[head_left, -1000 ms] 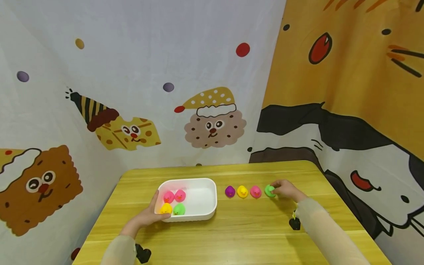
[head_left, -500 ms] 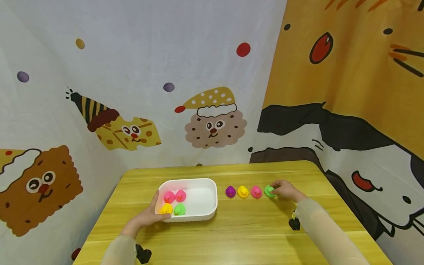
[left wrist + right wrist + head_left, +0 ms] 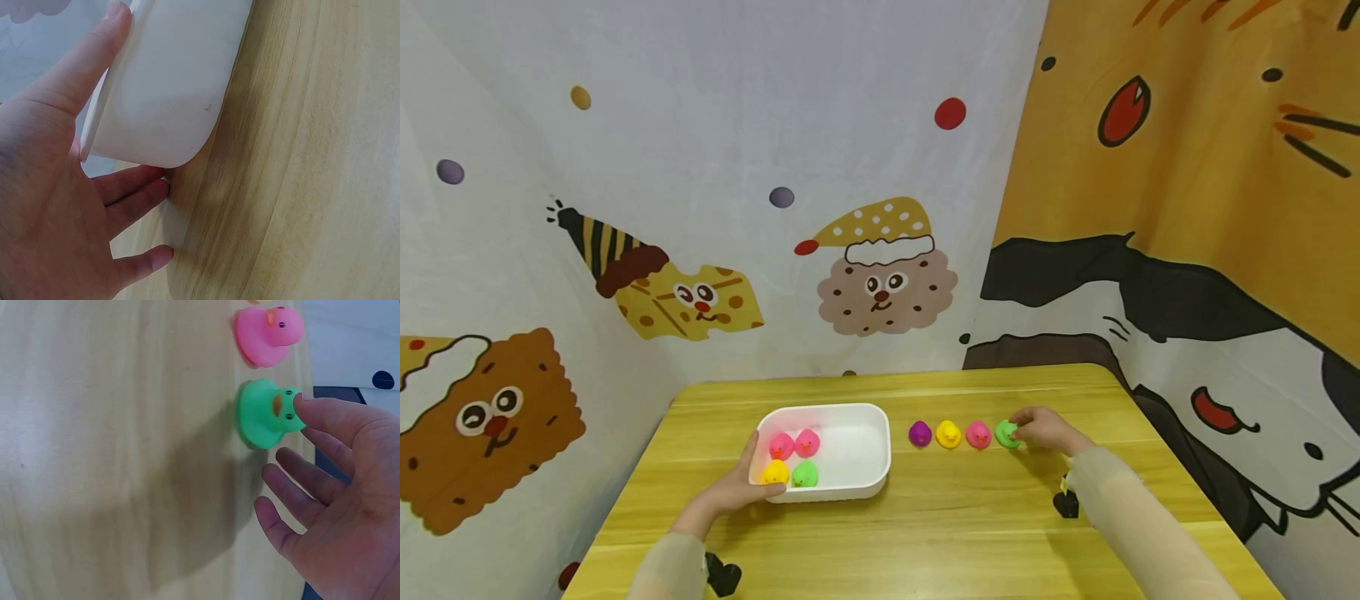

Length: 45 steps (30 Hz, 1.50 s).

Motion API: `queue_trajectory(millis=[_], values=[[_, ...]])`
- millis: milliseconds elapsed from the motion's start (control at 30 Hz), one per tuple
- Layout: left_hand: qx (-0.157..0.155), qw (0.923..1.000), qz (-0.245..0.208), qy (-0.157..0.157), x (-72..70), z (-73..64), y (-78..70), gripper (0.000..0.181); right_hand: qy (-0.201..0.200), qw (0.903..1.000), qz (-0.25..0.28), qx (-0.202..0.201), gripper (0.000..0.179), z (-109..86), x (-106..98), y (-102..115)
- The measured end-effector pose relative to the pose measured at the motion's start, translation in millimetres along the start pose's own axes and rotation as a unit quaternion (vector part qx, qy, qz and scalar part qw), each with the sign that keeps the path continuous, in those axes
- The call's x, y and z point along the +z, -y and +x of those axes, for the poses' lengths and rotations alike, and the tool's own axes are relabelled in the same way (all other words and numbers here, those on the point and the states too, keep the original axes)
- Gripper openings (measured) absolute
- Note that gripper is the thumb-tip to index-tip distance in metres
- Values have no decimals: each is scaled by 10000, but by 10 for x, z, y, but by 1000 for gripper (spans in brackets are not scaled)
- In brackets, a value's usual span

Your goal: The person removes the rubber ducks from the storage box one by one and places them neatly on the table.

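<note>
Around the left end of a white plastic bin (image 3: 868, 492), my left hand (image 3: 733, 486) grips with the thumb along the rim and the fingers at the side and corner, as the left wrist view shows. Inside lie two pink rubber ducks, a yellow rubber duck (image 3: 776, 472) and a green one. My right hand (image 3: 1047, 429) pinches a green rubber duck (image 3: 257, 415) by its head between thumb and forefinger, the other fingers spread loosely beside it. This duck sits upright on the table at the right end of a row.
Left of that green duck, a pink duck (image 3: 978, 434), a yellow duck (image 3: 948, 434) and a purple duck (image 3: 920, 433) line up to the bin's right. All stand on a wooden table (image 3: 925, 542). A cartoon-printed curtain (image 3: 700, 125) hangs behind it.
</note>
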<state>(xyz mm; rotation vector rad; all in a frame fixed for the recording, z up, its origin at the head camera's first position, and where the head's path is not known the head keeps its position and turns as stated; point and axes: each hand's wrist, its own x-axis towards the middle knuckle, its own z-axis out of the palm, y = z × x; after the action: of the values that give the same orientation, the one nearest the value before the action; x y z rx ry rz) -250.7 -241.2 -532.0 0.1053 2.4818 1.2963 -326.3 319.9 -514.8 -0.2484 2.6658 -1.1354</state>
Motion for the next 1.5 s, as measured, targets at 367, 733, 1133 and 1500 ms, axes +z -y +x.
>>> queue_trajectory(millis=[367, 733, 1133, 1500], values=[[-117, 9999, 33, -36, -7, -27, -12, 121, 135, 9996, 93, -213, 45, 154, -41, 253], [-71, 9999, 23, -73, 8, -33, -23, 122, 294, 9964, 128, -788, 38, 320, 163, 964], [-60, 10000, -4, -77, -2, -43, -47, 121, 1013, 9832, 1055, -1088, 36, 439, 914, 1743], [-9, 10000, -48, -65, 3, -21, 4, 121, 1521, 9412, 3010, -213, 35, 436, 1891, 2143]])
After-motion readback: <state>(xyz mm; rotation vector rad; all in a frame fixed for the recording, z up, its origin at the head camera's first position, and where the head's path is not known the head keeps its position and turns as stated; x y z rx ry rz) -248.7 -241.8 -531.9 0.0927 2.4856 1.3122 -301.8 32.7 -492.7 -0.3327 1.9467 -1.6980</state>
